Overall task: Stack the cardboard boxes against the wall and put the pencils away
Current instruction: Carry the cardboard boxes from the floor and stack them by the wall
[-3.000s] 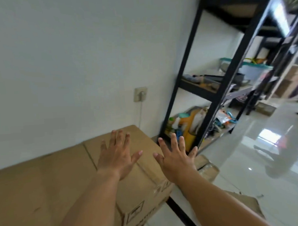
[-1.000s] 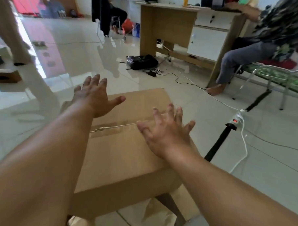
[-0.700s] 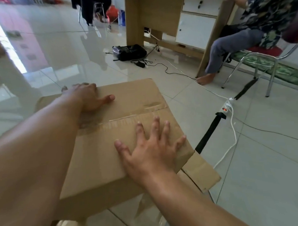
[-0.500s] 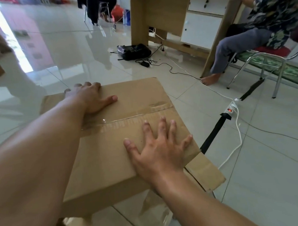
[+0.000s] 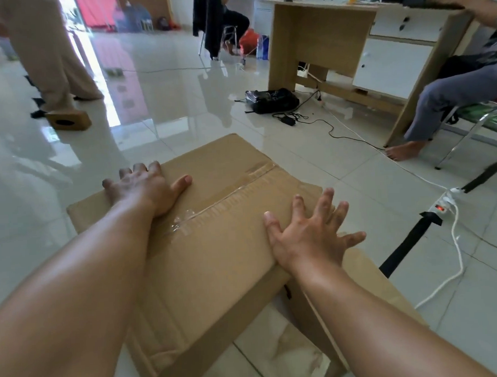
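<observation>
Head view: cardboard box [image 5: 221, 246] on tiled floor [image 5: 181, 111], taped seam running near-left to far-right, long axis apparently along it. Left hand [image 5: 147, 190] flat on top by far-left edge; right hand [image 5: 309, 237] splayed open at right corner.
</observation>
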